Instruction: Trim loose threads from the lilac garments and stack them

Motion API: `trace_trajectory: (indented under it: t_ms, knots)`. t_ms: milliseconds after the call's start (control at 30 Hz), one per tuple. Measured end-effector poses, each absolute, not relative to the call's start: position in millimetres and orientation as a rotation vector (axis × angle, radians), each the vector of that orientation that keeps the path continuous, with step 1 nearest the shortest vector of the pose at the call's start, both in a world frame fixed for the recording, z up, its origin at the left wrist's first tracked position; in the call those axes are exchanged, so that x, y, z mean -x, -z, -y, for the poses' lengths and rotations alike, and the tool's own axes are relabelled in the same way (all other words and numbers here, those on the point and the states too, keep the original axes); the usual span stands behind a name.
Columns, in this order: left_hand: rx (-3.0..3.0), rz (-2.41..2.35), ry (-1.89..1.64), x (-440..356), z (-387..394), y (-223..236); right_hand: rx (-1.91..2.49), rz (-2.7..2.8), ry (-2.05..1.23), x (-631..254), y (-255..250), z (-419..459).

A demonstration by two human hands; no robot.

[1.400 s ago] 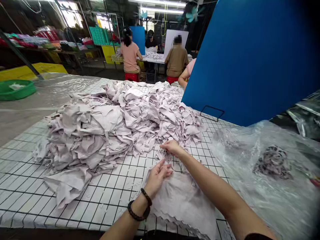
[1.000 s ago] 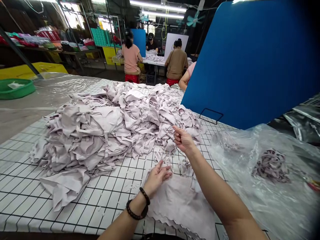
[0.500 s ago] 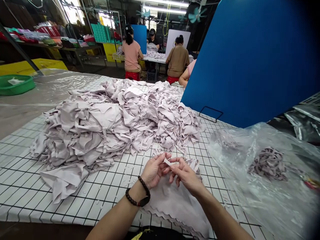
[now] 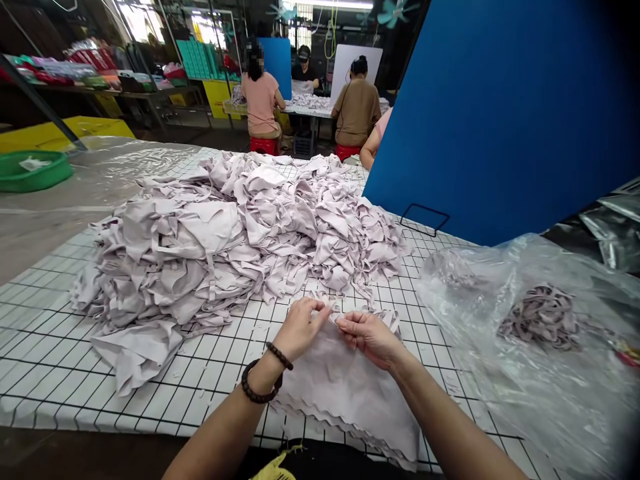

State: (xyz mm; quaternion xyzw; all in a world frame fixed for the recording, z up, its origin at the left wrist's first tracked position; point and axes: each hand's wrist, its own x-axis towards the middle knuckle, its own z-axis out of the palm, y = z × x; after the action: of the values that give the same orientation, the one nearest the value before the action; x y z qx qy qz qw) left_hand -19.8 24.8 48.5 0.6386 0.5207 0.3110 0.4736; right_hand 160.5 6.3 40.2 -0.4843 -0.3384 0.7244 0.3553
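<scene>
In front of me a pale lilac fabric garment (image 4: 355, 400) with a wavy edge lies flat on the table. Above its upper edge, my left hand (image 4: 301, 328), with two dark beaded bracelets at the wrist, has its thumb and fingertips pinched together at a thin pale strap (image 4: 334, 316). My right hand (image 4: 369, 338) pinches the same strap from the other side, fingers curled under. The fingertips partly hide the strap. Just beyond both hands rises a big heap of similar lilac garments (image 4: 215, 233).
A clear plastic bag (image 4: 480, 333) holding a bundle of lilac straps (image 4: 540, 317) lies on the right. Behind it leans a large blue board (image 4: 500, 120) with a black wire stand. A green basket (image 4: 37, 175) sits at far left. Several people work at the back.
My left hand has rolled over so its back faces up, where its palm showed before. Both hands stay close together at the strap. The view has shifted slightly.
</scene>
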Motion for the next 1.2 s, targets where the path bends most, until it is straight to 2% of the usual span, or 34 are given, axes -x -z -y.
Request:
trace_trajectory:
  t_ms: [133, 400, 700, 1200]
  knots:
    - [-1.988, -1.396, -0.543, 35.8, -4.2, -41.8, 1.392, 1.033, -1.759, -153.2, -34.1, -7.6]
    - [-2.048, -1.444, -0.482, 33.1, -0.7, -21.7, 1.502, 1.359, -1.47, -141.9, -27.3, -3.7]
    - [-2.008, -1.462, -0.497, 33.6, -0.2, -12.3, 1.527, 1.18, -1.657, -137.3, -25.2, 0.6]
    - [-1.974, -1.45, -0.607, 33.7, 3.7, -6.9, 1.526, 1.192, -1.647, -138.5, -18.1, 4.2]
